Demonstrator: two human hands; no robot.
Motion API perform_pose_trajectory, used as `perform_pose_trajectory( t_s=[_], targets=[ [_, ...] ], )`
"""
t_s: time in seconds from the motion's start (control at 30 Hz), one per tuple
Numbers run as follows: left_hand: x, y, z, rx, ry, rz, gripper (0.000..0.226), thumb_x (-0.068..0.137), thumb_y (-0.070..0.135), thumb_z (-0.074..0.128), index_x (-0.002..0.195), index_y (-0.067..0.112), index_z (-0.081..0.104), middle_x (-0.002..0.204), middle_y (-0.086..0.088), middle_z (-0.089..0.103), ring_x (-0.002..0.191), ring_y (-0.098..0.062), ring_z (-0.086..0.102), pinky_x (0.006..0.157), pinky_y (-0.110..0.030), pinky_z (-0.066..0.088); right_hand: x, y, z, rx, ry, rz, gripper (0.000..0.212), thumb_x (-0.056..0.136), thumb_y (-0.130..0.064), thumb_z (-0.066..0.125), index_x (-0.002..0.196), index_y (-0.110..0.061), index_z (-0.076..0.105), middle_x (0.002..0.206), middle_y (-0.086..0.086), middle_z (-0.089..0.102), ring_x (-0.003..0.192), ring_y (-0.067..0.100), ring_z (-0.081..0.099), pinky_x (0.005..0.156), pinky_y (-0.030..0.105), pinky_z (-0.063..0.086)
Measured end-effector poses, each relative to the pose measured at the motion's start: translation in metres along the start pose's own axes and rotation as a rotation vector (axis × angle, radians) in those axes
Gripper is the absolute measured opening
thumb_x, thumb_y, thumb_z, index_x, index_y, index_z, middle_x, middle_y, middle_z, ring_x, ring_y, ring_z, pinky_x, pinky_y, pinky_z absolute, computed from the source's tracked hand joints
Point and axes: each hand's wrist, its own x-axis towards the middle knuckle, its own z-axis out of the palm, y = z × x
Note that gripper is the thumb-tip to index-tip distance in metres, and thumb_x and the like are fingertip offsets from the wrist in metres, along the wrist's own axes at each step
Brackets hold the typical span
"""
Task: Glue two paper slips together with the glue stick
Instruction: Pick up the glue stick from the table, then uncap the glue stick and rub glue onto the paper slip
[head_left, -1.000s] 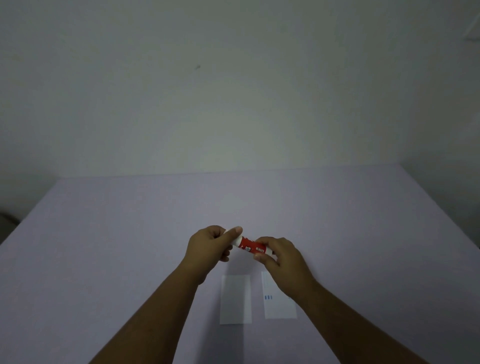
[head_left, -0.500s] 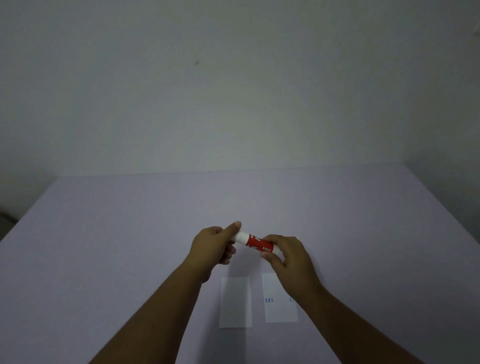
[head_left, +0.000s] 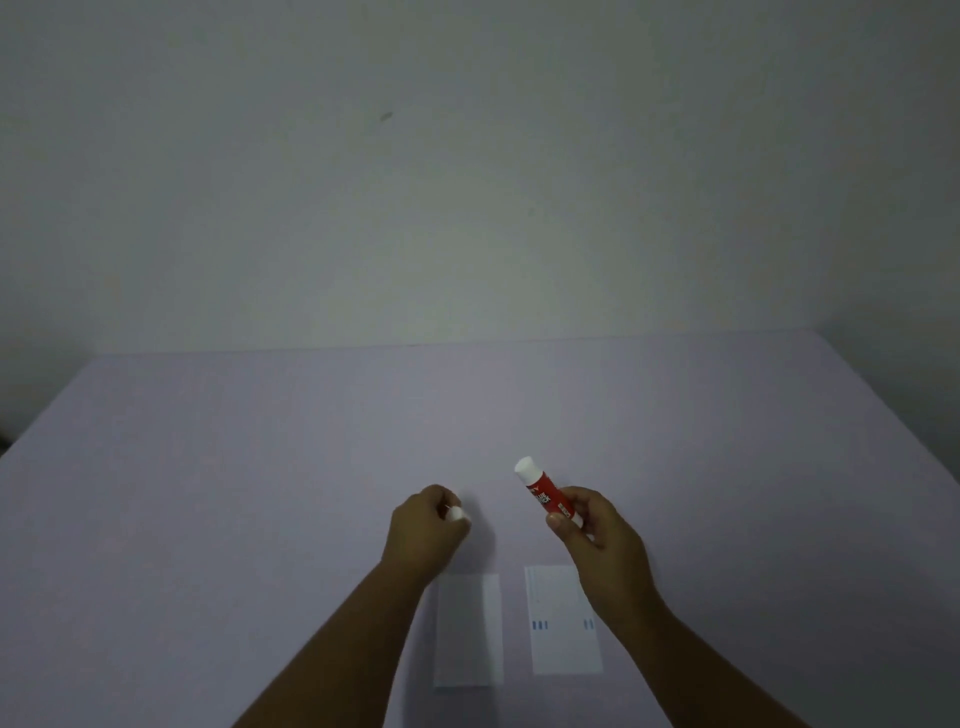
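Left of centre in the frame, the left hand (head_left: 426, 535) has its fingers curled around a small white cap (head_left: 457, 514). Below lie two paper slips on the worktop (head_left: 260, 467), side by side but apart: a plain slip (head_left: 470, 631) and a blue-marked slip (head_left: 563, 623). To the right, the right hand (head_left: 597, 540) has its fingers clamped on the red glue stick (head_left: 545, 493), its long axis tilted toward upper left, directly above the marked slip, likely glued first.

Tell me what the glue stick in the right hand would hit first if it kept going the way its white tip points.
Nothing, it seems: the right hand aims the glue stick up and away-left, over bare table. Depth is unclear.
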Motion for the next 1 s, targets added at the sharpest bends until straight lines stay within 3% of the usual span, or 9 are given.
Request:
perform_pose_trajectory(
  t_s=[0.1, 0.23, 0.53, 0.67, 0.73, 0.83, 0.9, 1.0],
  targets=[
    [0.006, -0.009, 0.022, 0.088, -0.015, 0.041, 0.012, 0.079, 0.012, 0.061, 0.091, 0.012, 0.065, 0.091, -0.004, 0.064, 0.077, -0.016, 0.056, 0.063, -0.021, 0.038, -0.002, 0.006, 0.005, 0.018, -0.005, 0.032, 0.024, 0.083, -0.023, 0.065, 0.083, -0.046, 0.057, 0.084, -0.015, 0.066, 0.079, 0.002, 0.06, 0.069, 0.019, 0.045],
    [0.012, -0.019, 0.046, 0.169, -0.04, 0.093, 0.018, 0.083, 0.01, 0.055, 0.099, 0.01, 0.065, 0.103, -0.01, 0.064, 0.095, -0.025, 0.059, 0.075, -0.027, 0.041, -0.001, 0.018, 0.009, 0.031, -0.022, 0.068, 0.022, 0.084, -0.023, 0.065, 0.084, -0.043, 0.057, 0.089, -0.018, 0.065, 0.084, 0.004, 0.06, 0.07, 0.017, 0.044],
    [0.015, -0.029, 0.055, 0.241, -0.059, 0.1, 0.027, 0.08, 0.017, 0.059, 0.107, 0.014, 0.062, 0.108, -0.006, 0.061, 0.103, -0.024, 0.055, 0.081, -0.03, 0.045, 0.001, 0.022, 0.008, 0.059, -0.042, 0.096, 0.02, 0.086, -0.024, 0.062, 0.09, -0.042, 0.055, 0.095, -0.014, 0.065, 0.09, 0.007, 0.06, 0.078, 0.021, 0.045],
    [0.009, -0.023, 0.041, 0.09, -0.01, 0.094, 0.046, 0.077, 0.021, 0.069, 0.121, 0.017, 0.058, 0.121, -0.004, 0.056, 0.113, -0.022, 0.051, 0.091, -0.026, 0.04, 0.0, 0.017, 0.006, 0.108, -0.055, 0.098, 0.02, 0.087, -0.022, 0.061, 0.09, -0.041, 0.057, 0.094, -0.015, 0.066, 0.088, 0.002, 0.06, 0.073, 0.015, 0.043],
    [0.005, -0.011, 0.027, -0.088, 0.049, 0.084, 0.043, 0.078, 0.015, 0.069, 0.119, 0.019, 0.059, 0.121, -0.004, 0.056, 0.107, -0.019, 0.052, 0.086, -0.024, 0.043, 0.0, 0.013, 0.006, 0.136, -0.078, 0.107, 0.018, 0.087, -0.024, 0.06, 0.091, -0.041, 0.057, 0.095, -0.016, 0.066, 0.088, -0.001, 0.059, 0.072, 0.013, 0.042],
    [-0.008, 0.016, 0.006, -0.474, -0.119, 0.024, 0.033, 0.083, 0.011, 0.066, 0.112, 0.027, 0.063, 0.118, 0.0, 0.059, 0.102, -0.016, 0.055, 0.074, -0.022, 0.044, -0.001, 0.004, 0.008, 0.196, -0.115, 0.122, 0.016, 0.088, -0.026, 0.059, 0.091, -0.042, 0.06, 0.095, -0.015, 0.067, 0.087, -0.001, 0.061, 0.073, 0.015, 0.043],
    [-0.017, 0.032, -0.004, -0.557, -0.259, 0.055, 0.03, 0.085, 0.017, 0.066, 0.113, 0.028, 0.064, 0.117, 0.002, 0.061, 0.107, -0.019, 0.055, 0.08, -0.025, 0.045, -0.003, -0.005, 0.008, 0.229, -0.141, 0.115, 0.017, 0.087, -0.029, 0.059, 0.091, -0.045, 0.062, 0.092, -0.016, 0.069, 0.086, -0.003, 0.062, 0.074, 0.016, 0.045],
    [-0.026, 0.049, -0.009, -0.588, -0.302, 0.099, 0.03, 0.081, 0.026, 0.07, 0.111, 0.025, 0.067, 0.112, 0.001, 0.067, 0.105, -0.019, 0.058, 0.089, -0.03, 0.047, -0.002, -0.012, 0.01, 0.265, -0.177, 0.091, 0.017, 0.086, -0.034, 0.058, 0.095, -0.048, 0.062, 0.097, -0.024, 0.068, 0.09, -0.004, 0.062, 0.076, 0.018, 0.046]
  ],
)
